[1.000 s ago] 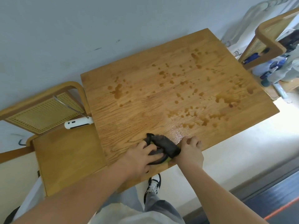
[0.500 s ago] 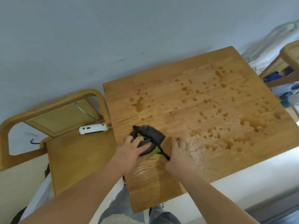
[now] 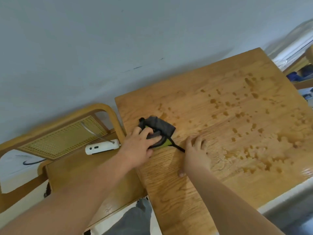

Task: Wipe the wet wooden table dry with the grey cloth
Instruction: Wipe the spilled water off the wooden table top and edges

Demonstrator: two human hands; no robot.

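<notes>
The grey cloth (image 3: 158,127), bunched with a yellow-green underside showing, lies near the left edge of the wooden table (image 3: 186,192). My left hand (image 3: 139,148) presses down on the cloth with its fingers spread over it. My right hand (image 3: 196,153) rests flat on the tabletop just right of the cloth, fingers straight, beside the cloth's black strap. Many water drops and small puddles cover the middle and right of the table. The strip nearest me looks smeared with a thin wet film.
A wooden chair (image 3: 72,168) with a cane back stands against the table's left side, with a white device (image 3: 101,147) on its seat. A pale wall runs behind. Another chair and clutter (image 3: 303,73) sit at the far right.
My left hand has pushed the cloth leftwards and away from me, from the table's near edge towards its left side. My right hand followed along the tabletop. The view shifted left.
</notes>
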